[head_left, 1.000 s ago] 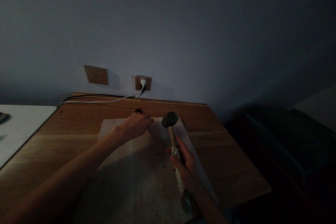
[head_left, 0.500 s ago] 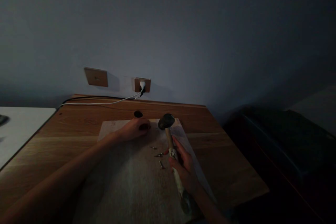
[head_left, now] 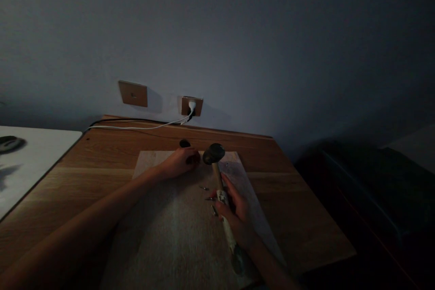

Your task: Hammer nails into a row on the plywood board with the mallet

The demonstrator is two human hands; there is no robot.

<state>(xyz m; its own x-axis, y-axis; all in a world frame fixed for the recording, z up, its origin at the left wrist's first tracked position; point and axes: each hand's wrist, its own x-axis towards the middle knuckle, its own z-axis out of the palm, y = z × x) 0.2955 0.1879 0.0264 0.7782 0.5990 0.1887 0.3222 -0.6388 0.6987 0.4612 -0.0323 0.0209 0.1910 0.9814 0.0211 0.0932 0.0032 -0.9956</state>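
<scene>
My right hand [head_left: 238, 217] is wrapped round the wooden handle of a mallet [head_left: 214, 154], whose dark, rounded head points away from me above a pale wooden board [head_left: 163, 240]. Close to the left of that head, my left hand [head_left: 180, 162] rests low over the board's far part with its fingers curled in a pinch. Whatever the fingertips hold is too dark and small to make out. Several small metal fasteners, perhaps screws [head_left: 204, 188], lie on the board between the hands, partly beside my right fingers.
The board lies on a brown wooden table [head_left: 288, 204]. Just beyond my left hand is a black round thing [head_left: 185, 143]. Cables [head_left: 146, 127] run along the back edge to a wall socket [head_left: 192, 106]. A white surface [head_left: 30, 158] adjoins at left.
The view has shifted slightly, moving most things a little rightward. Against the board, the mallet head is now nearer to my left fingers. Both hands keep their grips.
</scene>
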